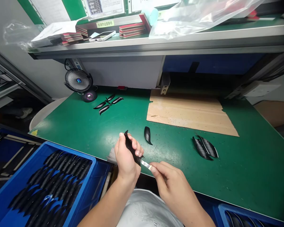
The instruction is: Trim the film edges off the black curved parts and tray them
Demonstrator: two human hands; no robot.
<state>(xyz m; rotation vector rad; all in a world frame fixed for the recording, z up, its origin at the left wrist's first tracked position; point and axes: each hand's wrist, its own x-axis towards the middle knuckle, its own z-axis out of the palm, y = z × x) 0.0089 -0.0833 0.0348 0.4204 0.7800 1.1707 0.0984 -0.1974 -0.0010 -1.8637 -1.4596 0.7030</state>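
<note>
Now we have the left hand (126,157) just above the near edge of the table (239,183), fingers curled shut around a dark curved piece (130,145), its pointed tip poking out at the top. And look at the right hand (169,178): we see thumb and fingers pinched on a small metal-bladed tool (145,164), the blade right up at the lower end of that held piece; whether it bites in, we can't tell.

Just beyond the hands, we spot a loose black piece (147,135) lying alone on the green surface, dark specks scattered near it. Over to the right, we get a pair of black pieces (201,150) side by side. Far left, we find a cluster of slim black blades (104,109) in front of a small round fan (78,80), its display lit blue. Behind the loose piece, we've got a flat sheet of cardboard (186,110).

Down on the left, we look into a blue crate (94,160) with rows of dark curved parts (59,186), and at lower right we catch the corner of another blue bin (221,208), dark parts inside.
</note>
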